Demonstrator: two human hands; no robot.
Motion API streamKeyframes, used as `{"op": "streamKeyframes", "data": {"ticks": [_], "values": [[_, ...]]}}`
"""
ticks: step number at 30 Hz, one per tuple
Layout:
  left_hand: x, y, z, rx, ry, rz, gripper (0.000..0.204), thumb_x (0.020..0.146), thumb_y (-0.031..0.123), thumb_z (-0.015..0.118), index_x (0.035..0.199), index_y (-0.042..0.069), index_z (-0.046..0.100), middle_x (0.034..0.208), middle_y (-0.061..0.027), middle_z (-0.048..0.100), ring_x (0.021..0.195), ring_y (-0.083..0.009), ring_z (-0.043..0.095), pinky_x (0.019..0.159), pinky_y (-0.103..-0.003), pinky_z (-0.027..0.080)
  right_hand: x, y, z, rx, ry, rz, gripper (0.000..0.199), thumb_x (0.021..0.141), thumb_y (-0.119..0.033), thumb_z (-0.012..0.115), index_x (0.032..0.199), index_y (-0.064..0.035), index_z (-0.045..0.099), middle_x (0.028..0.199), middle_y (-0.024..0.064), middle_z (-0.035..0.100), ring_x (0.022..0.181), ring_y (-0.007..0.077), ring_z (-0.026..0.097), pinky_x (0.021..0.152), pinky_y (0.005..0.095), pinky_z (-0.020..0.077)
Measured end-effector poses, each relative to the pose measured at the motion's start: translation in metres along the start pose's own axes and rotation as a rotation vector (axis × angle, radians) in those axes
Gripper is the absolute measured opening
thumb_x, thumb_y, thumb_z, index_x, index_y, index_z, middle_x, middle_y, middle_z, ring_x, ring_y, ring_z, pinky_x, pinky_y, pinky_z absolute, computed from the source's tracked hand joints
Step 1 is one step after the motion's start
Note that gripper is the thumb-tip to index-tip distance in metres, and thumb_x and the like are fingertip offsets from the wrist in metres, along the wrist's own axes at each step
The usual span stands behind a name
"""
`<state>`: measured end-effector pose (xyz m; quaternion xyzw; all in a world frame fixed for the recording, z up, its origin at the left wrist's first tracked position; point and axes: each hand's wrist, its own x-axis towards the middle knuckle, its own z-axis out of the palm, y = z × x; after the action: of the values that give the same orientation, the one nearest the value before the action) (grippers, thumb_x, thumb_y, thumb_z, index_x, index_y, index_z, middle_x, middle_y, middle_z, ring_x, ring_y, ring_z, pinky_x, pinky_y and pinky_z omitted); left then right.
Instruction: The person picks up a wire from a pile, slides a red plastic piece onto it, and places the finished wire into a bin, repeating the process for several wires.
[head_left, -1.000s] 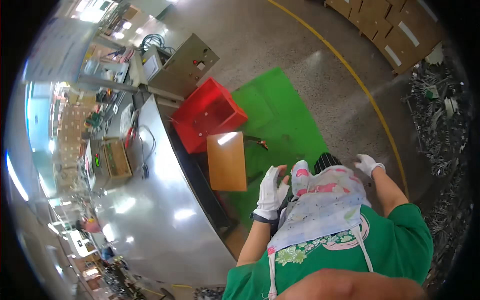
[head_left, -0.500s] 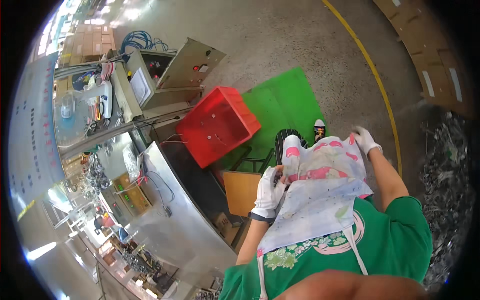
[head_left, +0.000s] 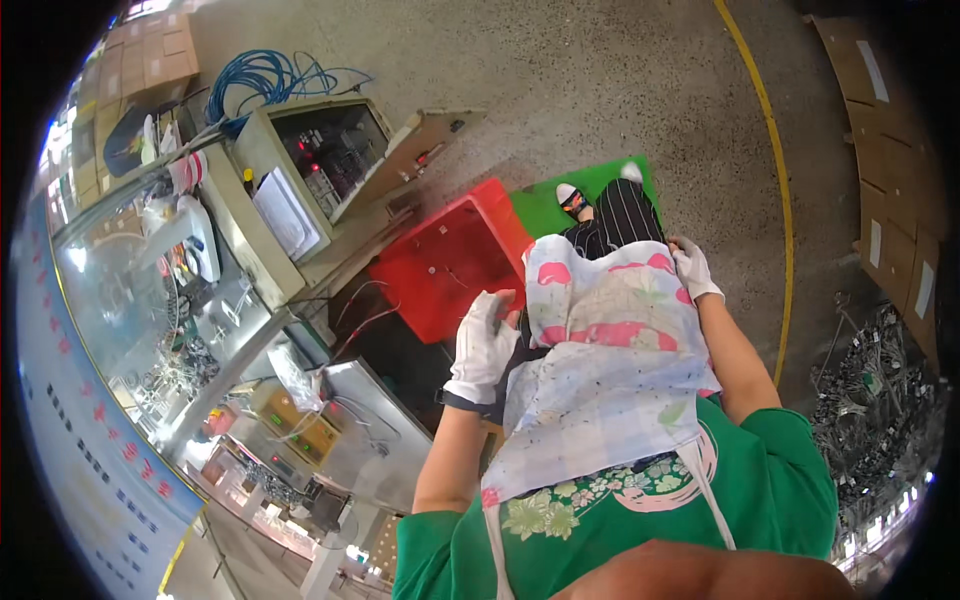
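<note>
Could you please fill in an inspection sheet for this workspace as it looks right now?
Surface: speckled concrete floor with a green mat.
Job's things: patterned apron, gathered at the waist.
Clutter: red crate; open control cabinet.
Hands: gloved left hand and right hand at the apron's edges; whether the fingers grip it is unclear.
Cables: blue coil; dark wire heap.
Surroundings: flattened cardboard; yellow floor line.

Both hands gloved in white. Left hand (head_left: 483, 345) grips the left edge of a floral apron (head_left: 610, 350); right hand (head_left: 692, 268) holds its upper right corner — cloth spread over the lap. Red plastic crate (head_left: 445, 265) just beyond the left hand, on a green floor mat (head_left: 545, 205).
</note>
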<state>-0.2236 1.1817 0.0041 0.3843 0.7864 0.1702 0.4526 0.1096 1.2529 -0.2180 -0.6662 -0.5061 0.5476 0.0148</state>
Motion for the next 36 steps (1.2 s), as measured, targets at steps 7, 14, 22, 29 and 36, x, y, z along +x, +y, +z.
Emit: {"op": "streamKeyframes", "data": {"ticks": [7, 14, 22, 29, 36], "values": [[0.121, 0.039, -0.024, 0.137, -0.093, 0.095, 0.030, 0.075, 0.008, 0.061, 0.103, 0.001, 0.055, 0.092, -0.0140, 0.061, 0.083, -0.0254, 0.060, 0.075, -0.033, 0.047, 0.085, -0.030, -0.027, -0.036, -0.028, 0.096, 0.033, 0.083, -0.026, 0.052, 0.105, -0.0028, 0.060, 0.093, 0.0167, 0.063, 0.088, 0.0244, 0.060, 0.078, 0.0303, 0.0443], [0.217, 0.108, -0.028, 0.292, -0.109, 0.058, 0.029, 0.073, 0.008, 0.061, 0.101, 0.001, 0.055, 0.089, -0.0154, 0.059, 0.084, -0.0292, 0.059, 0.072, -0.035, 0.047, 0.195, -0.068, -0.084, 0.065, -0.148, 0.193, 0.038, 0.085, -0.028, 0.054, 0.111, 0.0001, 0.055, 0.097, 0.0108, 0.063, 0.087, 0.0185, 0.058, 0.077, 0.0271, 0.0446], [0.311, 0.208, -0.064, -0.099, -0.132, -0.098, 0.027, 0.076, 0.010, 0.059, 0.101, 0.001, 0.056, 0.089, -0.0149, 0.059, 0.082, -0.0277, 0.059, 0.071, -0.034, 0.047, 0.276, -0.169, -0.157, 0.351, -0.172, 0.375, 0.040, 0.084, -0.026, 0.057, 0.114, -0.0012, 0.052, 0.090, 0.0040, 0.060, 0.073, 0.0113, 0.054, 0.067, 0.0227, 0.0438], [0.343, 0.218, -0.097, -0.086, -0.043, -0.166, 0.024, 0.075, 0.008, 0.059, 0.099, 0.002, 0.057, 0.088, -0.0156, 0.059, 0.083, -0.0303, 0.059, 0.071, -0.035, 0.047, 0.356, -0.279, -0.180, 0.362, -0.318, 0.368, 0.039, 0.085, -0.024, 0.057, 0.115, -0.0007, 0.049, 0.088, 0.0026, 0.058, 0.075, 0.0085, 0.054, 0.063, 0.0216, 0.0421], [0.414, 0.204, -0.162, -0.170, 0.055, -0.058, 0.025, 0.079, 0.014, 0.057, 0.101, 0.002, 0.057, 0.090, -0.0156, 0.059, 0.086, -0.0294, 0.059, 0.073, -0.035, 0.047, 0.463, -0.466, -0.174, 0.224, -0.284, -0.071, 0.037, 0.086, -0.025, 0.055, 0.114, -0.0005, 0.048, 0.088, 0.0020, 0.056, 0.072, 0.0083, 0.053, 0.059, 0.0216, 0.0427]]}}
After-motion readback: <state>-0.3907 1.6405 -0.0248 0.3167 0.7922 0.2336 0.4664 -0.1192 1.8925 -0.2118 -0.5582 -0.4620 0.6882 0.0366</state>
